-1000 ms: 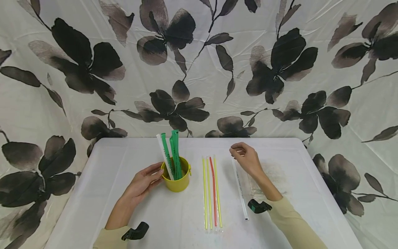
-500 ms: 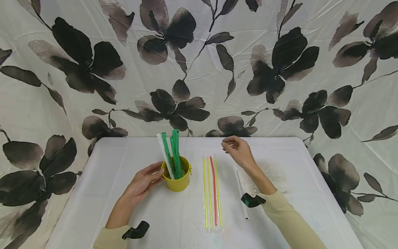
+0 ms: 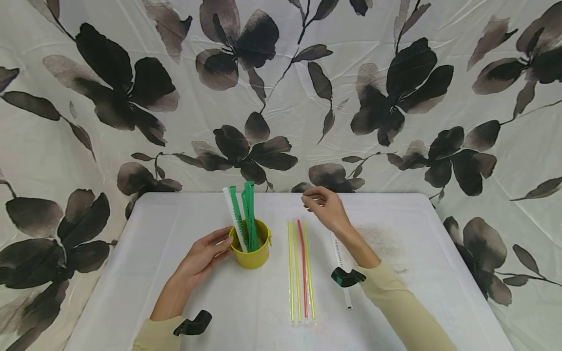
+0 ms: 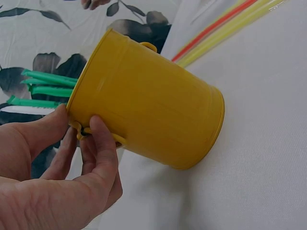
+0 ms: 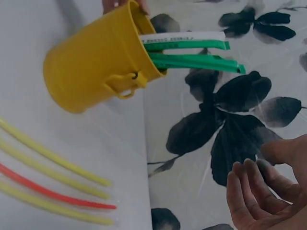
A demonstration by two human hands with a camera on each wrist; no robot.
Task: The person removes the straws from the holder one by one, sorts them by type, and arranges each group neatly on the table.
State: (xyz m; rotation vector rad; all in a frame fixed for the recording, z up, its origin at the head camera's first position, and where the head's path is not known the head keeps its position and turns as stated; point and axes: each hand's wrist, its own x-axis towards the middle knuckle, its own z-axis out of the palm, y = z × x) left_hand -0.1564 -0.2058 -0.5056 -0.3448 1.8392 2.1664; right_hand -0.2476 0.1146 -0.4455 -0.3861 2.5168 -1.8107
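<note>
A small yellow bucket (image 3: 252,261) stands on the table, holding several green paper-wrapped sticks (image 3: 249,214) and one white wrapped stick (image 3: 231,209). My left hand (image 3: 199,261) holds the bucket at its left side; in the left wrist view, thumb and fingers pinch the rim near the handle loop (image 4: 120,139). Over the far part of the table hovers my right hand (image 3: 327,208), fingers loosely bent and nothing in them. Between the hands lie yellow straws (image 3: 291,273) and a red straw (image 3: 304,273) in clear wrappers, side by side.
To the right of the straws, a white wrapped stick (image 3: 349,298) lies on the table, partly hidden under my right arm. A white table (image 3: 237,317) spans the work area, with a floral cloth (image 3: 281,97) hanging behind it. A greyish smudge (image 3: 382,239) marks the right side.
My right hand has moved left and slightly farther away, from above the white wrapped stick toward the far ends of the straws. My left hand stays on the bucket.
</note>
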